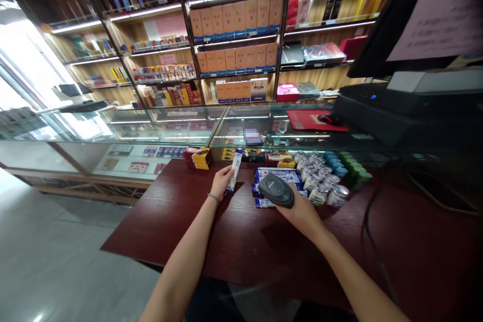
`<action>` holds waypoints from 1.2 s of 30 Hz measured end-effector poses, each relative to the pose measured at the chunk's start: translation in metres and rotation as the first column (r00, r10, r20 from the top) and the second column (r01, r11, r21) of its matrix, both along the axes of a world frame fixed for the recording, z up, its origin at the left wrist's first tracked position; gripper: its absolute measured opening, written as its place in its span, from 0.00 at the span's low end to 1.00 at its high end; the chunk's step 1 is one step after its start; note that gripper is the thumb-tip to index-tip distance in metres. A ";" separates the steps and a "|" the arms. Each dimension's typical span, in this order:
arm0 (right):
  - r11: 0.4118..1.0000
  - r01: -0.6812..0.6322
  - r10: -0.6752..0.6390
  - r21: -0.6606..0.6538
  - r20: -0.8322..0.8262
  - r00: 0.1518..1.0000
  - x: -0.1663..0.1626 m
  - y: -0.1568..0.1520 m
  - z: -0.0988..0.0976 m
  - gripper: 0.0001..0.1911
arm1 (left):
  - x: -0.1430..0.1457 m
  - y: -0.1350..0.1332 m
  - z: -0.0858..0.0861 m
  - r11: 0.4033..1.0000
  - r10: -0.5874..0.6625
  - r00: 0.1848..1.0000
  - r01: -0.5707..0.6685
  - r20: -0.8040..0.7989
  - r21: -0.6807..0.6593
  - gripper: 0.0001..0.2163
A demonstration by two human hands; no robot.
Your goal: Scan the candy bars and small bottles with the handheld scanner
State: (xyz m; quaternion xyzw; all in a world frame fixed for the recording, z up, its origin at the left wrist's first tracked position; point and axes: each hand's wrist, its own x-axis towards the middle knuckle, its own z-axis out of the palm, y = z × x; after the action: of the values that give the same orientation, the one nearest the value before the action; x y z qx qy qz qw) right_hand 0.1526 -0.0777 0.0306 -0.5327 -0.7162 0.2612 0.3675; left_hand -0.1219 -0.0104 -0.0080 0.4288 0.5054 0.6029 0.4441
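Note:
My left hand (222,181) is closed on a slim blue-and-white packet (236,163), tilted up with its pale side showing. In my right hand (302,211) is a dark grey barcode scanner (276,189), its head pointing left toward the packet. Beneath the scanner lie several more blue-and-white packets (281,175) on the dark red wooden table (234,241), partly covered by it. The scanner's handle is hidden under its head and my fingers.
Right of the packets stand several small jars (319,193), with blue and green containers (354,168) beyond. Stacked red-and-yellow boxes (196,158) sit at the back left. Behind runs a glass counter (169,123). A monitor (411,25), a cable (368,226) and a phone-like dark slab (441,192) are right.

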 end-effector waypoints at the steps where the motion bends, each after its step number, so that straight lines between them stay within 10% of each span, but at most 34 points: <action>1: 1.000 -0.003 0.003 0.004 -0.006 1.000 0.001 0.001 0.000 0.22 | -0.002 0.001 0.005 0.998 0.048 0.997 -0.045 -0.057 0.052 0.19; 5: 1.000 0.000 0.001 0.031 -0.033 0.999 0.005 0.004 -0.003 0.23 | -0.020 0.002 0.030 0.941 0.297 0.915 -0.232 -0.273 0.246 0.17; 10: 0.998 0.048 -0.047 0.042 -0.034 0.998 0.009 0.006 -0.006 0.26 | -0.066 -0.010 0.044 0.861 0.500 0.626 -0.288 -0.598 0.419 0.10; 18: 0.995 0.091 -0.092 0.042 0.031 0.995 0.009 0.008 -0.011 0.24 | -0.148 -0.036 0.007 0.935 0.353 0.174 -0.095 -0.919 0.341 0.09; 36: 0.982 0.151 -0.143 0.112 -0.076 0.987 0.006 0.002 -0.004 0.22 | -0.155 -0.040 -0.012 0.978 0.055 -0.026 -0.201 -0.998 0.059 0.18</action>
State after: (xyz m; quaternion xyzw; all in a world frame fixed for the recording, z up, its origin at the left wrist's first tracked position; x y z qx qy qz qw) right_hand 0.1584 -0.0754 0.0264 -0.5525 -0.6763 0.2087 0.4403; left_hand -0.2772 -0.0504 -0.0201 0.6573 0.7377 0.1298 -0.0832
